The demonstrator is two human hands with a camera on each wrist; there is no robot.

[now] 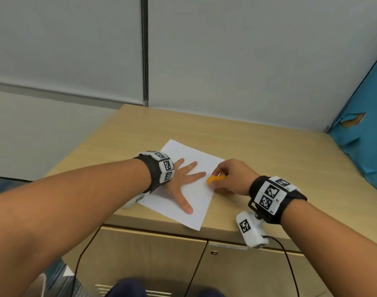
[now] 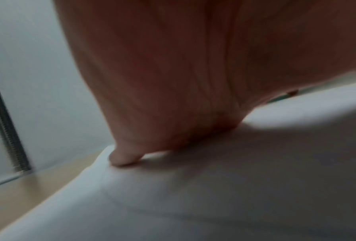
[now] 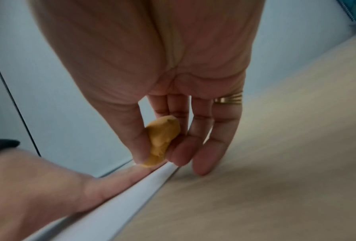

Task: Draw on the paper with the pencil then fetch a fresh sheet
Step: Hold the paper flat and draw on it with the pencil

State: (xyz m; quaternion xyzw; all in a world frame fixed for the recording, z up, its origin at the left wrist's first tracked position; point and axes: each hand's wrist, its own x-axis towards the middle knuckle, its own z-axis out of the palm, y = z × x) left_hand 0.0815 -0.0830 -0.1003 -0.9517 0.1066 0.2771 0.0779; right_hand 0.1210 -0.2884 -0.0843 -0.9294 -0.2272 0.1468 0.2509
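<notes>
We see a pale wooden bench (image 1: 258,146) against grey wall panels. On it lies the paper (image 1: 196,200), pinned under our left hand (image 1: 183,179), fingers spread flat. At its right edge, our right hand (image 1: 232,179) pinches a small orange lump (image 1: 213,180).

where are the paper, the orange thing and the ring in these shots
paper (image 1: 197,207): head view, bare white area near its front right corner
orange thing (image 3: 162,140): right wrist view, middle of the lump pinched by thumb and fingers
ring (image 3: 228,99): right wrist view, gold band at the finger's base
</notes>
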